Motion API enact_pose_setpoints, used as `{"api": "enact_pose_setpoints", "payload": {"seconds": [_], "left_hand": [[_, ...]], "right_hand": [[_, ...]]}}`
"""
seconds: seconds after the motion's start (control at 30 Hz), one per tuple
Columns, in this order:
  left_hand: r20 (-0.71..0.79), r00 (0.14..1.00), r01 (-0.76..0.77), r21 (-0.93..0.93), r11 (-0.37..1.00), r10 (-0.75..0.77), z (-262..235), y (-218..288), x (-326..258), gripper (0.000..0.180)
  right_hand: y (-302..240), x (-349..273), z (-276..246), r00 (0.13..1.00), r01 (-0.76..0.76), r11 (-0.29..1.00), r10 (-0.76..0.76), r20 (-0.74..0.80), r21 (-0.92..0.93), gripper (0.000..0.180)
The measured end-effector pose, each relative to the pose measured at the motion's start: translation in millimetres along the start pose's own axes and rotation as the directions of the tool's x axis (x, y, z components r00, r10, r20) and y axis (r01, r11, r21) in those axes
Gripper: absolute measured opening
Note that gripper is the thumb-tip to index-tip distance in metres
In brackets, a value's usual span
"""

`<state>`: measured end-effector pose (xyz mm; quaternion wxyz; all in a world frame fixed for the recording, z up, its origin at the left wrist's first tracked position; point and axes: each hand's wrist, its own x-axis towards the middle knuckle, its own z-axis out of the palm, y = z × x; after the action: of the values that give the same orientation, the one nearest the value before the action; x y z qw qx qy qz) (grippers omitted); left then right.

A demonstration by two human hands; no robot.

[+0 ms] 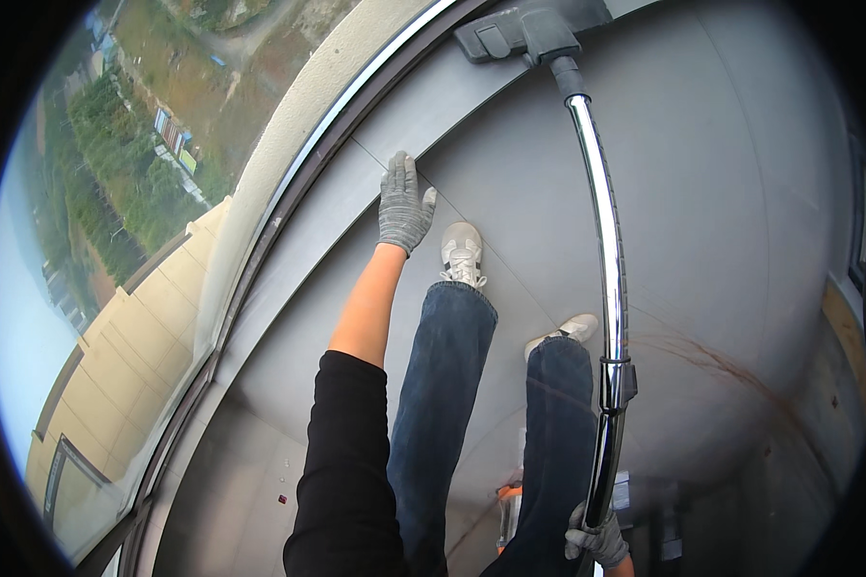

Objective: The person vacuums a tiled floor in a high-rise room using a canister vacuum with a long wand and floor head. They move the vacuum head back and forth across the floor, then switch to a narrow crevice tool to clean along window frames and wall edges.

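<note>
My left hand (406, 207), in a grey knit glove, is stretched out flat at the edge of the grey window sill (289, 264). Its fingers lie straight with the thumb apart, and nothing is in it. In a matching glove, my right hand (601, 540) is wrapped round the lower part of a chrome vacuum cleaner wand (601, 212), beside my right leg. A dark clip or joint sits partway along the wand. At the far end, the wide dark grey floor head (524, 37) rests on the sill by the window frame.
My white shoes (462, 248) stand on grey floor tiles (693, 173). Left of the sill runs a dark window frame (260, 250), with buildings and greenery far below outside. An orange and clear object (509, 505) is partly hidden by my legs. A reddish-brown smear (712, 358) marks the right side.
</note>
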<state>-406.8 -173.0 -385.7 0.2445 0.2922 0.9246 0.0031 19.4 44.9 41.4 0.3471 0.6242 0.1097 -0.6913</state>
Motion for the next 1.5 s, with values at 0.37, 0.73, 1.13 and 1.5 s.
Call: {"api": "enact_pose_setpoints", "payload": {"seconds": [0.37,0.73,1.13,1.5], "left_hand": [[-0.157,0.983,0.099,-0.006,0.995,-0.098,13,4,-24,0.078],[-0.244,0.967,-0.099,-0.088,0.991,0.074,38,44,1,0.073],[0.436,0.799,0.501,-0.099,-0.860,0.415,-152,294,-221,0.067],[0.850,0.527,0.580,-0.374,-0.724,-0.018,-186,170,-249,0.046]], "right_hand": [[-2,1,-3,1.000,-0.015,1.000,0.015,0.014,0.016,0.032],[-9,4,-9,0.997,-0.037,0.998,0.041,0.072,-0.059,0.029],[1,-65,43,0.965,0.216,0.974,-0.204,0.163,-0.065,0.027],[9,-74,125,0.972,0.227,0.834,-0.164,0.167,-0.502,0.039]]}}
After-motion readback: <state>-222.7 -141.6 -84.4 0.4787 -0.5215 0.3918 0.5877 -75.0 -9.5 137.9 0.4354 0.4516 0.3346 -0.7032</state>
